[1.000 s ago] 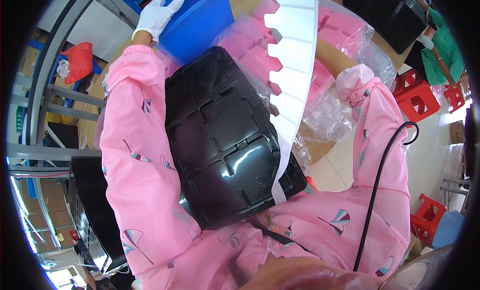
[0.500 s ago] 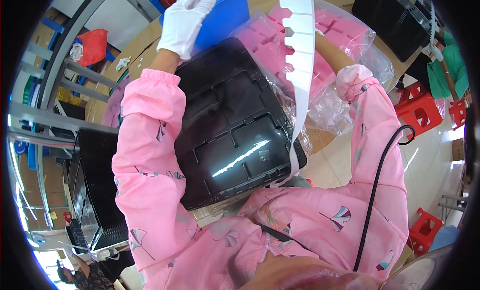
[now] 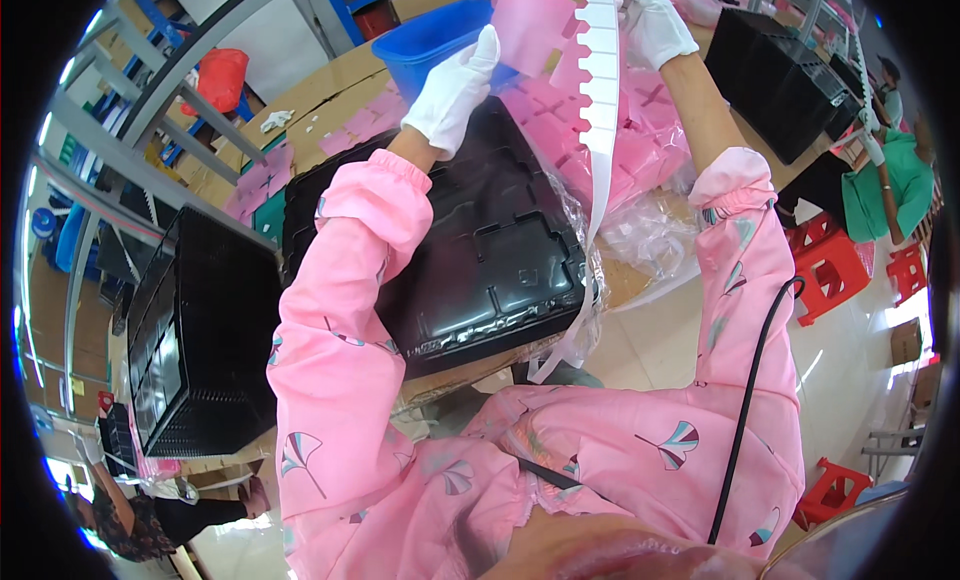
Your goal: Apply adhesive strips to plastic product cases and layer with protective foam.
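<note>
My left hand [image 3: 452, 98], in a white glove, is raised over the far edge of a glossy black plastic tray [image 3: 500, 250]. One digit points up while the rest curl inward; what they hold, if anything, is hidden. A raised pink sheet [image 3: 525, 30] stands right beside it. My right hand [image 3: 660, 28], also gloved in white, is at the top right with its fingers bent around the upper part of a long white notched strip [image 3: 600, 90]. This strip hangs past the tray's right side. Beneath the right hand, pink slotted sheets [image 3: 640, 145] lie on clear plastic wrap [image 3: 650, 235].
Behind my left hand stands a blue bin [image 3: 430, 40]. Stacked black trays [image 3: 205, 330] stand at left beside a metal frame, with more black trays [image 3: 770, 80] at far right. A co-worker in green [image 3: 890, 190] is near red stools [image 3: 830, 270]; another person is at lower left.
My left hand has come from over the blue bin toward me and to the right. My right hand has moved up and away, into plain view. A pink sheet now stands raised between them.
</note>
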The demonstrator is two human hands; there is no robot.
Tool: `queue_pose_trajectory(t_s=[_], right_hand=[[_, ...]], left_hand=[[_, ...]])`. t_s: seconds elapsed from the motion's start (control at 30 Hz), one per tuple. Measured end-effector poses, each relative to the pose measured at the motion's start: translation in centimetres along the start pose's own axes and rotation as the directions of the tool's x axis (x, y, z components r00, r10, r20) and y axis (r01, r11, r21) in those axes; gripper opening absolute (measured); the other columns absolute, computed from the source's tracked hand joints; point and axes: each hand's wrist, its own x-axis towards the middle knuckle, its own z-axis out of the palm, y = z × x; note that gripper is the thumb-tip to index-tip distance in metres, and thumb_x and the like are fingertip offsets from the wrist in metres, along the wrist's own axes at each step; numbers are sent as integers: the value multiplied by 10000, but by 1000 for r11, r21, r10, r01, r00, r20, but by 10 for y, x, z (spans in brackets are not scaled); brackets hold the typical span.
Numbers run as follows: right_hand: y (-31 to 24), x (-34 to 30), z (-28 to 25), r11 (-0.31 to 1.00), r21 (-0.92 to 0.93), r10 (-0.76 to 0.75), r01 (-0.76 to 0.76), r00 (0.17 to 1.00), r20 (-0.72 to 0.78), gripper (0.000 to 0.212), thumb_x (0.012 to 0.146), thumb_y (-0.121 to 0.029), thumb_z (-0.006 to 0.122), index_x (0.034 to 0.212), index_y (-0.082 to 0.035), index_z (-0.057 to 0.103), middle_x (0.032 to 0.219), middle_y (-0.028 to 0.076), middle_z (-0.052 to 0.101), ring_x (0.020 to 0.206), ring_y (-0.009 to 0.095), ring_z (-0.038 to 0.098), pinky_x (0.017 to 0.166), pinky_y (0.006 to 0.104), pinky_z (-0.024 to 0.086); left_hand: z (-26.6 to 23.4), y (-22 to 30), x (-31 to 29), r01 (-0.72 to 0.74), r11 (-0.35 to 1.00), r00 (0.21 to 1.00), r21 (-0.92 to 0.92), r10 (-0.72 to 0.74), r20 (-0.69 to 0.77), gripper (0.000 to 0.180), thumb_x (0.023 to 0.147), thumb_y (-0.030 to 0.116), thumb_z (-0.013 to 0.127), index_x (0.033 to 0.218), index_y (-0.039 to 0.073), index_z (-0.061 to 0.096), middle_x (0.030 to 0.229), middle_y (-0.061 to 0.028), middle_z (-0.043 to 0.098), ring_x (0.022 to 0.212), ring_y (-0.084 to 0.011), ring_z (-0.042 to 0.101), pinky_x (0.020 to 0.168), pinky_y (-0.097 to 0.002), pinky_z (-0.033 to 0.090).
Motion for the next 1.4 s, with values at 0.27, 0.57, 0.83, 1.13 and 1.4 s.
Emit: queue_pose_trajectory(t_s=[0.27,0.57,0.83,1.13,1.4], right_hand=[[40,-14,126,953,-280,-56,112,978,201,157,839,-189,525,805,-68,620,739,92,605,673,246,594,585,352,476],[132,-51,165,152,-736,-419,659,718,556,197,788,-212,546,758,-41,638,792,181,623,777,373,598,696,437,484],[84,-144,123,147,-760,141,634,747,650,596,750,-283,677,1221,32,489,1247,212,510,1134,351,509,976,371,409],[71,-161,102,68,-793,384,606,717,581,598,683,-40,569,1268,13,452,1346,160,434,1189,321,469,1000,357,390],[83,-168,95,-40,-732,134,680,730,671,248,733,-52,579,968,1,634,1056,131,631,946,299,605,810,368,498]], left_hand=[[-31,16,-58,-17,991,980,-132,-9,-199,650,874,462,574,1309,-1,433,1167,-62,571,1010,-150,562,869,-287,443],[-70,8,-146,4,998,839,68,34,-543,476,819,155,689,1250,25,537,913,38,599,754,-27,512,629,-163,383],[-119,-14,-203,162,986,768,51,-93,-634,567,778,128,706,1279,-20,485,878,6,573,747,-68,510,648,-203,412],[-130,-20,-234,280,960,691,20,-187,-699,518,809,98,682,1288,30,497,863,31,577,722,-46,542,628,-180,436],[-131,-19,-238,264,965,707,1,-193,-681,535,814,75,676,1300,-5,468,848,17,567,694,-45,538,572,-171,436]])
